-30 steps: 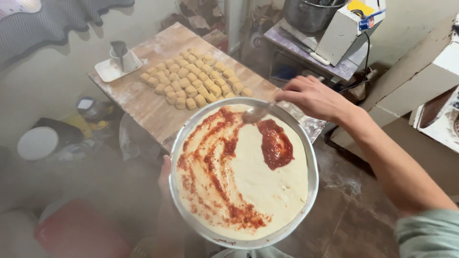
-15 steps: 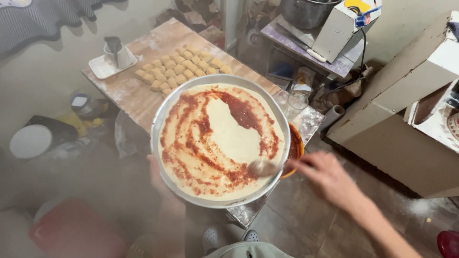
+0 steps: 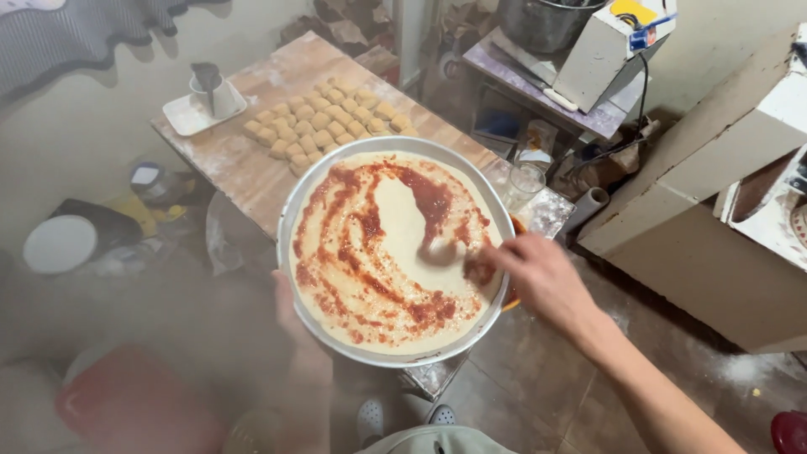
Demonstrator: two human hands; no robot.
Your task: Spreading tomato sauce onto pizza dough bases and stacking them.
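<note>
Spoon [image 3: 441, 250] moved up toward dough centre, right hand [image 3: 538, 277] fingers pinched round its handle; left hand [image 3: 294, 324] under pan [image 3: 395, 360].

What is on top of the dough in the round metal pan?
Red sauce in smears, with a spoon in the right hand resting on it. The dough middle stays bare.

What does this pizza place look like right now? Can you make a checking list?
Surface: wooden table, dusted with flour.
Job's things: round metal pan with pale dough partly smeared with red sauce; spoon on the dough.
Clutter: dough pieces, small white tray, glass.
Grips: right hand holds the spoon; left hand supports the pan from beneath.
Cables: dark cable hanging from a white machine.
Surroundings: tiled floor, metal pot.
</note>
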